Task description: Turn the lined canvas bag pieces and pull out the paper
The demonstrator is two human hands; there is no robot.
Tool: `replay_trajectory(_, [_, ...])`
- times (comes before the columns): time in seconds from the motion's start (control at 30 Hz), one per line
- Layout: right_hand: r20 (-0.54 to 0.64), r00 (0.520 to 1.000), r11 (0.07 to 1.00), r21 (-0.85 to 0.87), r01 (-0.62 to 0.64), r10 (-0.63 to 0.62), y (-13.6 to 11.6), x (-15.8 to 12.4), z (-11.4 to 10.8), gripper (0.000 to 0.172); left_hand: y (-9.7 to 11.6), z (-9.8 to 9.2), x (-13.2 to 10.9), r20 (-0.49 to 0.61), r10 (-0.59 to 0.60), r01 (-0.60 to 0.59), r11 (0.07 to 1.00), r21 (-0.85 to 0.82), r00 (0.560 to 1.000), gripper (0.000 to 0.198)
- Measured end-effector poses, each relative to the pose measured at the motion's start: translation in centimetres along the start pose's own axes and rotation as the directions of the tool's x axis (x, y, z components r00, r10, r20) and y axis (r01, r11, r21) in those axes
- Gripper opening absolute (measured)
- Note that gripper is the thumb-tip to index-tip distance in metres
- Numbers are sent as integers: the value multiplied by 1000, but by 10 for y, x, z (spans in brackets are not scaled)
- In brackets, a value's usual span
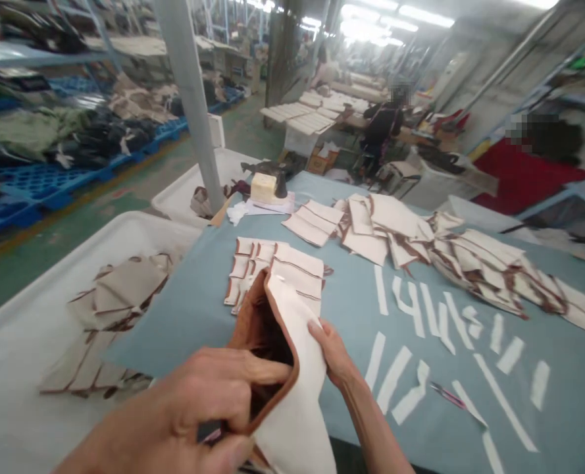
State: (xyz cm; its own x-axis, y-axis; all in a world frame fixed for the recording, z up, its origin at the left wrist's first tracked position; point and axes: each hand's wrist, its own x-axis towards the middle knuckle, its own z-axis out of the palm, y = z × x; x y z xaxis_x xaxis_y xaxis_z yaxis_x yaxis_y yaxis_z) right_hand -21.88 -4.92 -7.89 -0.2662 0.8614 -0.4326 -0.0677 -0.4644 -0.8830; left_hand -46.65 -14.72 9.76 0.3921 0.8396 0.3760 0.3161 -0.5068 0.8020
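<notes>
I hold a cream fabric pouch [297, 349] with brown trim and a brown lining, opened up in front of me. My left hand [208, 401] is closed on its near brown edge, fingers tucked into the opening. My right hand [334, 355] grips the cream side from the right, fingers closed on the cloth. Just beyond the pouch, a stack of similar cream pieces [272, 270] lies on the blue-grey table [351, 309].
More cream pieces [470, 257] are strewn across the far table. White tape strips [420, 309] are stuck to it, and a small pink tool [447, 395] lies near them. A white bin [40, 342] at left holds beige pieces. A grey post [191, 99] rises behind; a person stands far back.
</notes>
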Motion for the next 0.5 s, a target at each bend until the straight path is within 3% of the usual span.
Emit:
replay_trajectory(0.1, [-76, 996, 999, 24, 47, -45, -25, 5, -24, 67, -11, -5, -6, -26, 63, -60, 991, 119, 998, 24])
replay_trajectory(0.23, [-116, 991, 997, 39, 74, -69, -31, 4, -32, 69, -19, -3, 4, -15, 123, -122, 992, 45, 992, 29])
replay_trajectory(0.5, [23, 997, 995, -67, -73, 74, 19, 17, -14, 62, -24, 10, 14, 16, 74, -74, 997, 33, 997, 18])
